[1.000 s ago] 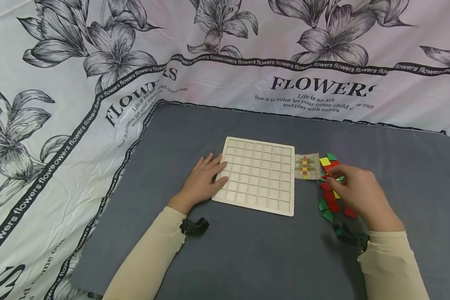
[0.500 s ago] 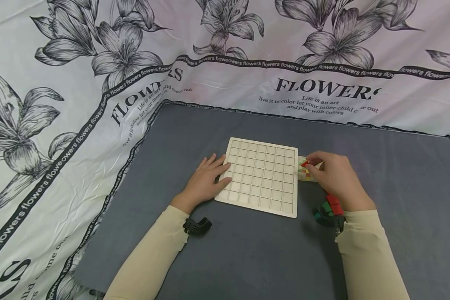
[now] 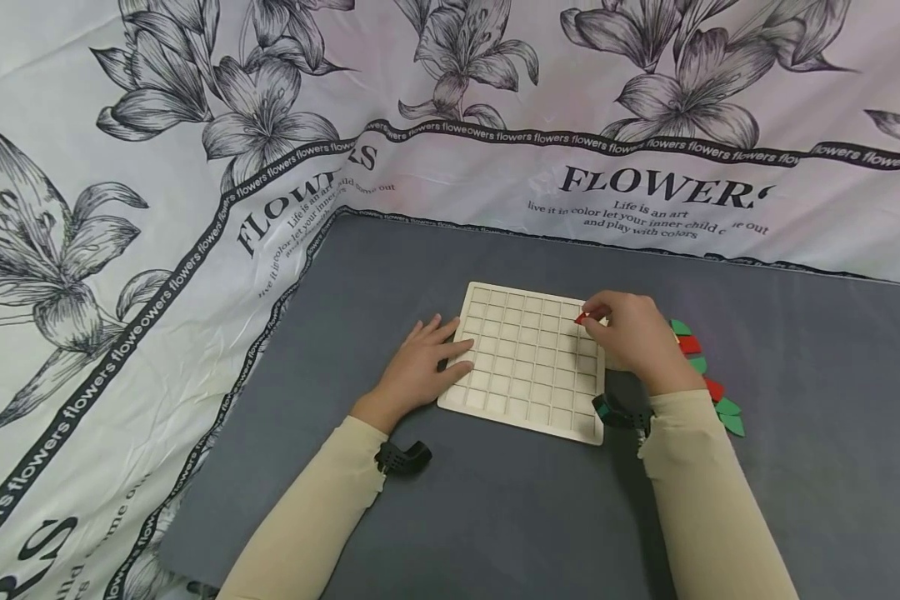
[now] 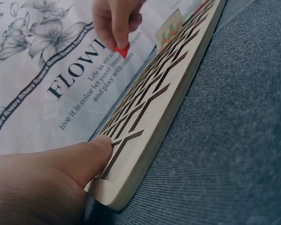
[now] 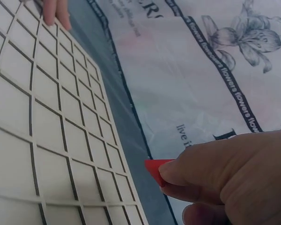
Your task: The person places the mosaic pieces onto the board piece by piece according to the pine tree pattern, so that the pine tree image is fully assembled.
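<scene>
The right hand (image 3: 636, 337) is pinching a red piece (image 3: 581, 318), which is sticking out leftward above the wooden grid board (image 3: 521, 367), near its far right corner, while the left hand (image 3: 420, 367) is resting straight-fingered opposite.

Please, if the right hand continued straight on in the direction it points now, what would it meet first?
Most likely the wooden board. The right hand pinches a red piece and seems to point leftward and down, so the piece would probably touch first; its exact height is unclear.
</scene>
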`<state>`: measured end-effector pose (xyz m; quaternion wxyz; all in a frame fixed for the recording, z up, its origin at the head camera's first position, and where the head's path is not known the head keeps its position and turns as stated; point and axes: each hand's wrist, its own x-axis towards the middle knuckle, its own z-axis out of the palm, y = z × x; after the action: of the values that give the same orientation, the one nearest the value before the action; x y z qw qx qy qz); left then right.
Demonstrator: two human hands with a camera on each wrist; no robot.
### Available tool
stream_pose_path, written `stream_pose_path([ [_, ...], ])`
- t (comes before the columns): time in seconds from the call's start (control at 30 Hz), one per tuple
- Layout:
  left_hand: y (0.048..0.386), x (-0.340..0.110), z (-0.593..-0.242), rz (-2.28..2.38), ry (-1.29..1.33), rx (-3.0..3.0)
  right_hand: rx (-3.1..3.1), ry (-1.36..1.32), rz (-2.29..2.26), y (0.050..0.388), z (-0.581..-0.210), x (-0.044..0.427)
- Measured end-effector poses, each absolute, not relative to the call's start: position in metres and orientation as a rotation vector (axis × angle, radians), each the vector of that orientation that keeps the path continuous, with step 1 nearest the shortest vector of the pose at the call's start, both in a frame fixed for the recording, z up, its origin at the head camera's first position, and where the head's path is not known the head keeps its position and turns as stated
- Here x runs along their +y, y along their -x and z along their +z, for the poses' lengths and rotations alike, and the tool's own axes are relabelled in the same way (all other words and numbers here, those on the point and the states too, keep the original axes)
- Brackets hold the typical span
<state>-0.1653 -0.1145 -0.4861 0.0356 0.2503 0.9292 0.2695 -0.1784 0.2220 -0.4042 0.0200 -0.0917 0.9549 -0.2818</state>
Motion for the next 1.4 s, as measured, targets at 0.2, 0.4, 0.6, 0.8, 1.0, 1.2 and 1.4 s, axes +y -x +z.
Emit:
stream_pose_path([
  [0.2, 0.164, -0.113, -0.489, 0.859, -0.747, 2.861, 2.933, 0.279, -0.850, 0.195, -0.410, 0.210],
  [0.4, 0.156, -0.105, -0.492, 0.917, -0.763, 2.839, 2.896, 0.273, -0.875, 0.202, -0.424, 0.209],
  [0.6, 0.154, -0.105, -0.494, 0.955, -0.781, 2.841, 2.876, 0.278, -0.948, 0.213, -0.436, 0.200],
  [0.8, 0.157, -0.111, -0.493, 0.943, -0.783, 2.872, 2.838, 0.282, -0.994, 0.224, -0.445, 0.186],
  [1.0, 0.161, -0.112, -0.489, 0.963, -0.792, 2.880, 2.837, 0.278, -1.016, 0.232, -0.444, 0.179],
  [1.2, 0.164, -0.112, -0.486, 0.974, -0.801, 2.883, 2.843, 0.305, -1.018, 0.235, -0.445, 0.177],
  [1.4, 0.164, -0.113, -0.487, 0.967, -0.786, 2.883, 2.826, 0.345, -1.019, 0.235, -0.449, 0.174],
])
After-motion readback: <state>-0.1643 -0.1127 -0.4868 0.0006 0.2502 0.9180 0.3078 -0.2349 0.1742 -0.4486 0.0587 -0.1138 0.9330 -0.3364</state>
